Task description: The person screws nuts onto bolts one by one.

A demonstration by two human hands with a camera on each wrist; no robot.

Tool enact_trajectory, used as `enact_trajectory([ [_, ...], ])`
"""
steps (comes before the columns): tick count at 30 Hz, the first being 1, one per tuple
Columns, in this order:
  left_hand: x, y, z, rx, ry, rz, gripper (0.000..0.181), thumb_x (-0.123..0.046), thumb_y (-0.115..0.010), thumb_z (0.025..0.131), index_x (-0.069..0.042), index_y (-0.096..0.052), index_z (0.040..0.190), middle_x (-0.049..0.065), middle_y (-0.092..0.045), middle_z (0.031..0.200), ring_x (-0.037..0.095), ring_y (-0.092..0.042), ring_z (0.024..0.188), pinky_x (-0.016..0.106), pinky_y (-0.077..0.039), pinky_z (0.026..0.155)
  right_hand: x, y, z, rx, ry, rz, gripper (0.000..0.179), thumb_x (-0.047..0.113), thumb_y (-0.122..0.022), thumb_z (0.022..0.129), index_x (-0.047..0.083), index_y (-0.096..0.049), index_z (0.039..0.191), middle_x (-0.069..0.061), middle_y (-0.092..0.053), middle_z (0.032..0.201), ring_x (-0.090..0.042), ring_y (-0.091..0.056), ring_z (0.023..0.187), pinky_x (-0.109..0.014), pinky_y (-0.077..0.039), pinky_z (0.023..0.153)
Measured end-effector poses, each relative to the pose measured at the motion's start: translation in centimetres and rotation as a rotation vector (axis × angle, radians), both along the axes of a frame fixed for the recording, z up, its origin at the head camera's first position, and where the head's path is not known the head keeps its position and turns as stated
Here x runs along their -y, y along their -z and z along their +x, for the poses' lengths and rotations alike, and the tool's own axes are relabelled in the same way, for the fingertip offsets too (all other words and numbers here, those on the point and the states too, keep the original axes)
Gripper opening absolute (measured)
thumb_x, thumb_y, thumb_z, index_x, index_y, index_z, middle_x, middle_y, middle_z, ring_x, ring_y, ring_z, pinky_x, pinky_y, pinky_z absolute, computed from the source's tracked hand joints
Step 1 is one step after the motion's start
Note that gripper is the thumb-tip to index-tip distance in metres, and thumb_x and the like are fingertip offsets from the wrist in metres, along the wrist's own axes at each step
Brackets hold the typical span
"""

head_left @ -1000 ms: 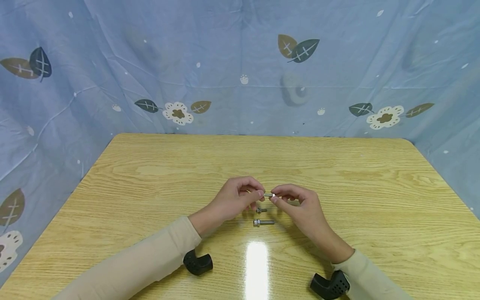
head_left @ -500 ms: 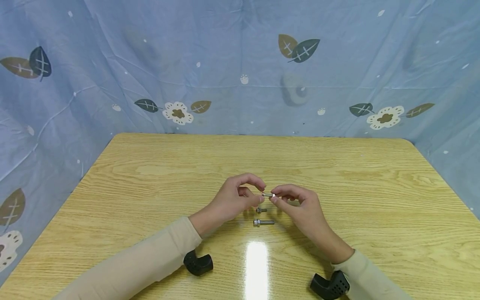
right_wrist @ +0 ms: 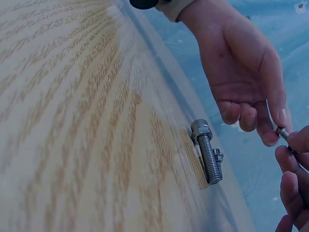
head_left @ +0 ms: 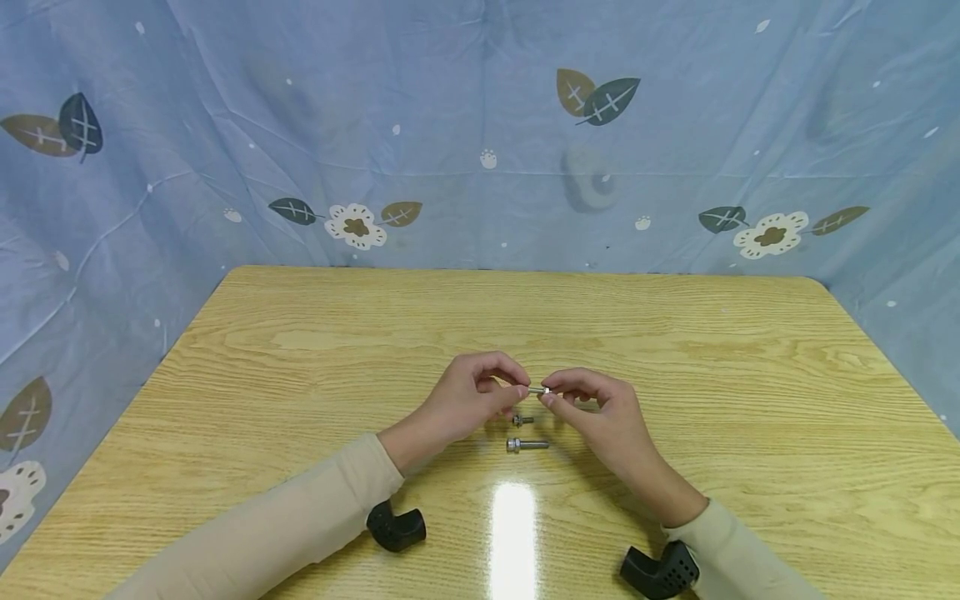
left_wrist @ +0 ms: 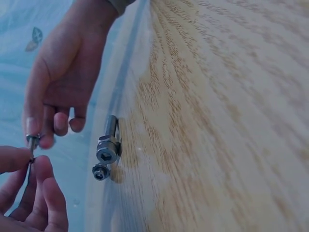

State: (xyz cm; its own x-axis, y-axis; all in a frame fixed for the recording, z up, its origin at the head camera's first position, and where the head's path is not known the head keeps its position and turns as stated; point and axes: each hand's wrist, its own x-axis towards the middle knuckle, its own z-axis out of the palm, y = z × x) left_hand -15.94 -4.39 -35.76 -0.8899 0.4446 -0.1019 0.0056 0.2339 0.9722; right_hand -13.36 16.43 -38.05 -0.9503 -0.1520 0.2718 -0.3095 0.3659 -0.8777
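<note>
Just above the table, a small silver bolt (head_left: 536, 390) is stretched between the two hands. My left hand (head_left: 474, 392) pinches its left end between thumb and forefinger, covering that end in the head view. With thumb and fingertips my right hand (head_left: 600, 408) grips the other end, where a shiny nut (head_left: 547, 391) shows. Below the hands lie two more bolts: a larger socket-head bolt (left_wrist: 107, 147) carrying a nut close to its head, and beside it a smaller bolt (right_wrist: 218, 162) that also has a nut near the head.
The wood-grain table (head_left: 300, 333) spreads out on all sides of the hands. Blue patterned cloth (head_left: 480, 125) hangs behind it and along both sides. Black wrist mounts (head_left: 397, 527) sit under the sleeves. A bright light reflection falls on the tabletop in front.
Half a second ago the left fingers had spread, baring the bolt's left end; they now pinch it again. The right hand has stayed in place, and the two bolts on the table have not moved.
</note>
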Motion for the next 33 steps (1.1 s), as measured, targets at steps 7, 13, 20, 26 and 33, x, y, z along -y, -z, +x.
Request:
enact_trajectory([
  [7, 0.08, 0.06, -0.07, -0.017, 0.022, -0.007, 0.016, -0.015, -0.069, 0.089, -0.016, -0.068, 0.105, 0.013, -0.07, 0.095, 0.033, -0.067, 0.082, 0.037, -0.05, 0.065, -0.02, 0.08, 0.01, -0.017, -0.01, -0.001, 0.01, 0.013, -0.071, 0.088, 0.014, -0.074, 0.098, -0.003, -0.072, 0.097, -0.006, -0.058, 0.08, -0.024, -0.048, 0.076],
  [13, -0.15, -0.17, -0.05, 0.021, 0.0, -0.022, 0.019, -0.024, -0.063, 0.095, -0.013, -0.066, 0.11, 0.006, -0.067, 0.107, 0.034, -0.066, 0.081, 0.037, -0.052, 0.069, 0.06, 0.04, -0.02, -0.012, -0.01, -0.022, 0.01, 0.013, -0.071, 0.088, 0.012, -0.074, 0.098, -0.004, -0.073, 0.096, -0.006, -0.058, 0.081, -0.023, -0.048, 0.076],
  [20, -0.32, -0.4, 0.12, 0.032, -0.019, -0.028, 0.015, -0.02, -0.061, 0.096, -0.013, -0.067, 0.107, 0.006, -0.067, 0.102, 0.037, -0.065, 0.08, 0.035, -0.052, 0.068, 0.1, -0.02, -0.01, -0.009, -0.007, -0.021, 0.012, 0.013, -0.071, 0.088, 0.008, -0.073, 0.099, -0.005, -0.073, 0.096, -0.006, -0.057, 0.08, -0.023, -0.047, 0.076],
  [26, -0.2, -0.34, 0.17, 0.01, -0.006, -0.018, 0.013, -0.016, -0.064, 0.094, -0.014, -0.067, 0.106, 0.018, -0.068, 0.09, 0.038, -0.065, 0.08, 0.035, -0.052, 0.067, 0.06, 0.01, 0.02, -0.004, -0.005, -0.021, 0.012, 0.013, -0.071, 0.088, 0.01, -0.074, 0.099, -0.004, -0.072, 0.097, -0.007, -0.057, 0.079, -0.024, -0.048, 0.076],
  [33, -0.02, -0.26, 0.17, -0.015, 0.019, -0.003, 0.017, -0.011, -0.065, 0.091, -0.015, -0.067, 0.107, 0.023, -0.069, 0.086, 0.036, -0.066, 0.082, 0.03, -0.045, 0.06, 0.01, 0.24, 0.05, -0.02, -0.013, -0.022, 0.012, 0.011, -0.071, 0.088, 0.011, -0.073, 0.1, -0.004, -0.072, 0.095, -0.007, -0.056, 0.078, -0.024, -0.047, 0.075],
])
